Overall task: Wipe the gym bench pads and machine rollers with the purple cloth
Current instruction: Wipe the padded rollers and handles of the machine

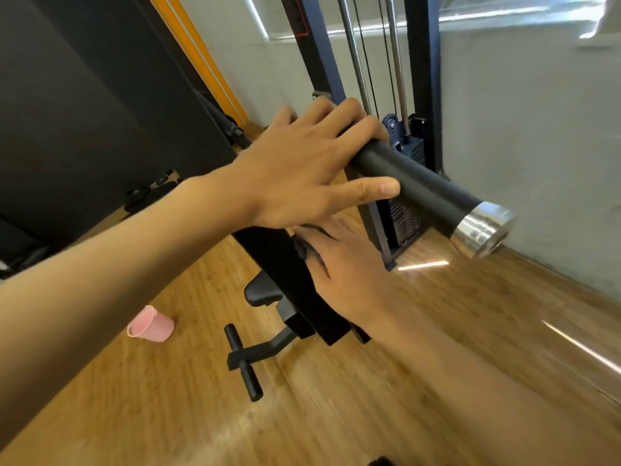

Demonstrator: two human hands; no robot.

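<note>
Roller [426, 190] runs down-right from the left hand [302, 173], curled over its inner end, to its chrome cap [484, 230]; the right hand [349, 274], just below, presses a dark cloth [302, 245] flat-fingered against the pad [279, 260].

Open floor [470, 331] lies right of the black post [279, 260] (wall [537, 146] close behind the roller [426, 193]).

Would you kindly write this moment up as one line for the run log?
left hand: grips roller | right hand: presses cloth on black pad | pink cup: on floor
</note>
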